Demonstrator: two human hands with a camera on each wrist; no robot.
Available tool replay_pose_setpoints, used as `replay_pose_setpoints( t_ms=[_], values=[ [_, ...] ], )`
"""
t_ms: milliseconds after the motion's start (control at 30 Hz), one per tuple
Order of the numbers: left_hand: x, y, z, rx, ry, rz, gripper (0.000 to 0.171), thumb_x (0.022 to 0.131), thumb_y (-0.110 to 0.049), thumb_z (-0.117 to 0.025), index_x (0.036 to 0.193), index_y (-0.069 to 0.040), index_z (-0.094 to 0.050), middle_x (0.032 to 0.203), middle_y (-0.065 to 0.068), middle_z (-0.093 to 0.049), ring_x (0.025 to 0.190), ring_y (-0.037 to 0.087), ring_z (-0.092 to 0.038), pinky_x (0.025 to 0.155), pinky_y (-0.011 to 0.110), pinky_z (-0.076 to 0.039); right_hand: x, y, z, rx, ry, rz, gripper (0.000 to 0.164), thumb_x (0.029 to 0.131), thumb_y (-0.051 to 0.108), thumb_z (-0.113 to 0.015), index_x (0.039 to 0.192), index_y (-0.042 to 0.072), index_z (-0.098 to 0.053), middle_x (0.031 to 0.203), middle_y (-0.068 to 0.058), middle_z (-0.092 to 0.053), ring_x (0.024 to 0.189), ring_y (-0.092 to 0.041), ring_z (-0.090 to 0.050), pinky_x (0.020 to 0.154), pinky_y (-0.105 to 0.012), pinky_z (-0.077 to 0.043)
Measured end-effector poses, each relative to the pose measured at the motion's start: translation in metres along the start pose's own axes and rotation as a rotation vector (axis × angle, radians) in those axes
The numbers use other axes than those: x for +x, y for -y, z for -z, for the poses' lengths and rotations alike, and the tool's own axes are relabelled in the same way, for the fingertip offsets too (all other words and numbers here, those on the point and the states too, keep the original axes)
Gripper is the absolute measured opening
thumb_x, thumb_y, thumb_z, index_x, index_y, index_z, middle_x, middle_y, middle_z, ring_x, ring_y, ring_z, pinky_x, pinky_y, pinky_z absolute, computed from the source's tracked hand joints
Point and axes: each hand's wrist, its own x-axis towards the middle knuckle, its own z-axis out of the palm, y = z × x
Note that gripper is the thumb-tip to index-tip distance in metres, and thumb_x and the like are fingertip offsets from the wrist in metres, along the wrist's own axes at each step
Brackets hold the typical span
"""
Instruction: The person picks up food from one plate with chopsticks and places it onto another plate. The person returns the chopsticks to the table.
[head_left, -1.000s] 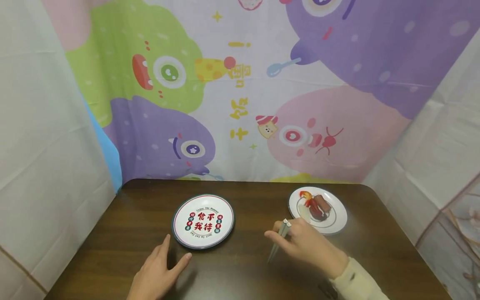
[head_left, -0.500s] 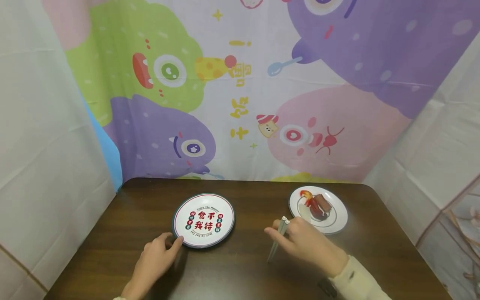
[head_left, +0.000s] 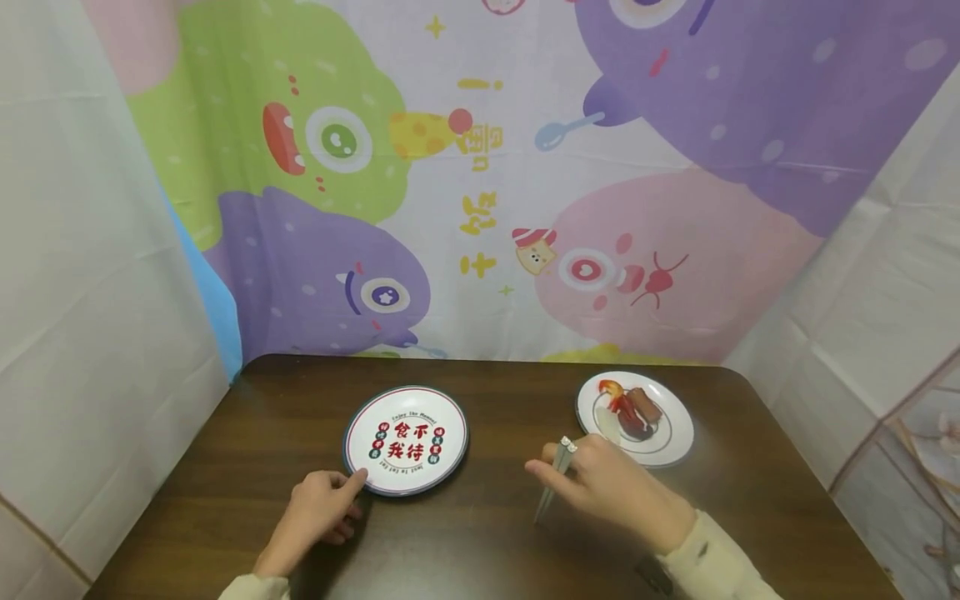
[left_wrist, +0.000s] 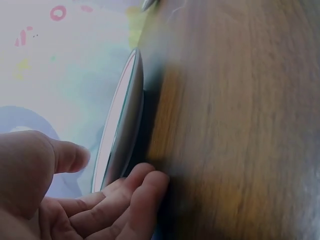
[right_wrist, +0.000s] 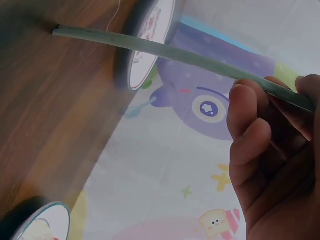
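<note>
Free tabletop between lettered plate and chopsticks

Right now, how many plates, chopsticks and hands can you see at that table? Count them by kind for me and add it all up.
Plates: 2, the lettered plate and the food plate
Chopsticks: 2, held together
Hands: 2, the left hand and the right hand
Total: 6

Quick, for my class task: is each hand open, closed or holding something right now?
Left hand: at the lettered plate; whether open or gripping cannot be told.
Right hand: closed, holding chopsticks.
</note>
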Motion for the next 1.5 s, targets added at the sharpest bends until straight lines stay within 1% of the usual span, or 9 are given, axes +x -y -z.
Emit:
replay_pose_setpoints(
  t_ms=[133, 333, 400, 467, 667, 933, 1200, 1333, 1500],
  values=[
    [0.004, 0.002, -0.004, -0.104, 0.053, 0.054, 0.044, 0.103, -0.035, -0.059, 0.101, 0.008, -0.068, 0.068, 0.011, -0.072, 0.050, 0.021, -0.067, 0.047, 0.037, -0.060, 0.000, 0.000, -0.001, 0.020, 0.010, -0.003, 0.039, 0.104, 0.033, -0.063, 0.069, 0.021, -0.047, 0.062, 0.017, -0.026, 0.058, 0.009, -0.020, 0.050, -0.006, -0.021],
    [0.008, 0.005, -0.010, -0.311, 0.179, 0.145, 0.046, 0.104, -0.031, -0.058, 0.113, 0.014, -0.062, 0.074, 0.015, -0.072, 0.054, 0.022, -0.070, 0.052, 0.034, -0.062, 0.001, 0.000, -0.004, 0.034, 0.011, 0.031, 0.039, 0.105, 0.036, -0.060, 0.072, 0.020, -0.049, 0.061, 0.016, -0.027, 0.059, 0.009, -0.023, 0.052, -0.006, -0.024],
    [0.008, 0.006, -0.011, -0.344, 0.199, 0.158, 0.046, 0.104, -0.030, -0.058, 0.112, 0.015, -0.062, 0.075, 0.016, -0.072, 0.056, 0.022, -0.071, 0.054, 0.034, -0.062, 0.001, 0.000, -0.005, 0.035, 0.005, 0.037, 0.040, 0.105, 0.038, -0.060, 0.071, 0.020, -0.048, 0.061, 0.015, -0.028, 0.059, 0.009, -0.023, 0.052, -0.006, -0.024],
    [0.009, 0.007, -0.012, -0.364, 0.210, 0.151, 0.044, 0.104, -0.028, -0.058, 0.110, 0.016, -0.062, 0.075, 0.015, -0.072, 0.057, 0.022, -0.072, 0.054, 0.034, -0.063, 0.001, 0.000, -0.007, 0.035, 0.002, 0.033, 0.042, 0.105, 0.038, -0.060, 0.069, 0.020, -0.047, 0.061, 0.015, -0.028, 0.059, 0.009, -0.023, 0.052, -0.006, -0.023],
    [0.008, 0.008, -0.013, -0.402, 0.263, 0.131, 0.040, 0.104, -0.028, -0.059, 0.105, 0.012, -0.062, 0.075, 0.012, -0.073, 0.060, 0.020, -0.073, 0.056, 0.032, -0.063, -0.001, -0.001, -0.008, 0.033, -0.001, -0.018, 0.041, 0.102, 0.033, -0.065, 0.068, 0.021, -0.045, 0.063, 0.017, -0.027, 0.058, 0.009, -0.022, 0.052, -0.005, -0.023],
    [0.008, 0.013, -0.013, -0.416, 0.273, 0.136, 0.039, 0.102, -0.031, -0.064, 0.101, 0.008, -0.064, 0.075, 0.009, -0.074, 0.061, 0.018, -0.073, 0.057, 0.030, -0.063, -0.002, -0.002, -0.006, 0.063, 0.013, -0.068, 0.047, 0.102, 0.030, -0.065, 0.062, 0.021, -0.043, 0.062, 0.018, -0.025, 0.057, 0.010, -0.019, 0.050, -0.006, -0.022],
    [0.010, 0.017, -0.012, -0.419, 0.304, 0.125, 0.040, 0.101, -0.034, -0.066, 0.099, 0.006, -0.067, 0.076, 0.006, -0.075, 0.063, 0.015, -0.074, 0.059, 0.029, -0.063, -0.002, -0.002, -0.005, 0.094, 0.006, -0.048, 0.046, 0.102, 0.028, -0.066, 0.062, 0.020, -0.044, 0.061, 0.016, -0.027, 0.058, 0.009, -0.019, 0.049, -0.007, -0.023],
    [0.011, 0.018, -0.012, -0.408, 0.307, 0.114, 0.041, 0.101, -0.035, -0.066, 0.098, 0.006, -0.068, 0.076, 0.006, -0.075, 0.064, 0.015, -0.074, 0.059, 0.029, -0.063, -0.004, -0.003, -0.005, 0.097, 0.010, -0.061, 0.044, 0.102, 0.029, -0.066, 0.064, 0.020, -0.045, 0.062, 0.017, -0.028, 0.058, 0.009, -0.020, 0.050, -0.007, -0.024],
    [0.011, 0.018, -0.010, -0.399, 0.309, 0.106, 0.042, 0.101, -0.035, -0.065, 0.099, 0.007, -0.068, 0.076, 0.006, -0.075, 0.064, 0.015, -0.074, 0.060, 0.029, -0.063, -0.002, -0.003, -0.005, 0.114, -0.005, -0.031, 0.048, 0.101, 0.026, -0.067, 0.059, 0.020, -0.045, 0.060, 0.018, -0.027, 0.058, 0.010, -0.020, 0.049, -0.007, -0.023]
  ],
)
